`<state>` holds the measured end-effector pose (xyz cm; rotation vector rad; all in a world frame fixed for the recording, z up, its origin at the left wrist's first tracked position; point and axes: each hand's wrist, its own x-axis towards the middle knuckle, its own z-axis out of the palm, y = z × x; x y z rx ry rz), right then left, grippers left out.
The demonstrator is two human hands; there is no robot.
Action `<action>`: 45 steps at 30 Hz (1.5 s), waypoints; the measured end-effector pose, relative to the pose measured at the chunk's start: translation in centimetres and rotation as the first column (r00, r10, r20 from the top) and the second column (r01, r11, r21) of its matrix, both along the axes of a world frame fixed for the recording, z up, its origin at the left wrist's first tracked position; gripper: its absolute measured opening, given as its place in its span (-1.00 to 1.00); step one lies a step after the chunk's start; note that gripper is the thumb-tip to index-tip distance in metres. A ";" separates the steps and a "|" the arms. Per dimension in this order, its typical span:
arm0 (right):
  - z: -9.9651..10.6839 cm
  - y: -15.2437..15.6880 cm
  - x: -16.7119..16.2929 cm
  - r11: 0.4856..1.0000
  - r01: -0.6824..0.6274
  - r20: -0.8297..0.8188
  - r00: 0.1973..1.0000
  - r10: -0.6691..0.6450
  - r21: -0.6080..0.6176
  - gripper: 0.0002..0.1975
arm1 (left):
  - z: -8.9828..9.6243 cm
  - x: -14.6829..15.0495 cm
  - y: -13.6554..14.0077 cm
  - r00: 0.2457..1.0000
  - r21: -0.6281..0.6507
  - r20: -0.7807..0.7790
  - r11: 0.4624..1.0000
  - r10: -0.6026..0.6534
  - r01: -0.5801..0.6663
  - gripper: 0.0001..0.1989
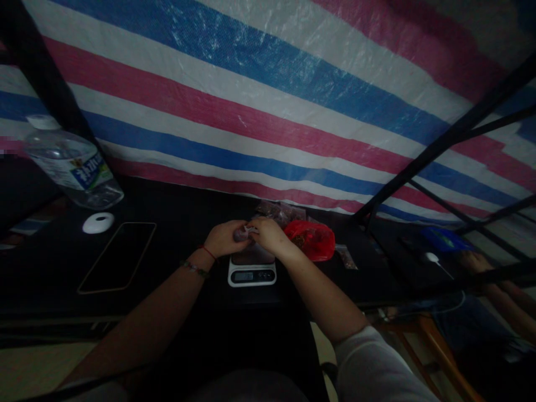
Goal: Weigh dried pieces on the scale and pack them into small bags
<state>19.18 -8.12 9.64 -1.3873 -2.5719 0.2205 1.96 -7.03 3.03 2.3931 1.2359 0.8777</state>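
My left hand (225, 238) and my right hand (271, 235) meet above a small white digital scale (252, 282). Between them is a small clear plastic bag (242, 233), its edge gripped by the fingers of both. What is in this bag is too dark to make out. The scale's display faces me, its digits unreadable, and the hands partly cover its plate. Just right of my right hand lies an open red plastic bag (322, 240) with small brownish bits inside. Several filled clear packets (288, 212) lie behind the hands, and another packet (347, 257) is beside the red bag.
On the left of the black table (176, 215) are a phone (119, 258), a rounded white object (98, 223) and a large clear bottle (79, 167). A striped plastic sheet (251, 123) hangs behind. Black metal bars (412, 167) frame the right, where another person's hand (475, 261) rests near a blue packet (446, 238).
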 end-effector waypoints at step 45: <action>1.9 -3.8 12.5 0.882 0.408 0.100 0.913 -0.396 -0.235 -0.72 | -0.1 -1.9 1.0 0.991 0.102 0.088 0.989 0.100 -0.109 -0.43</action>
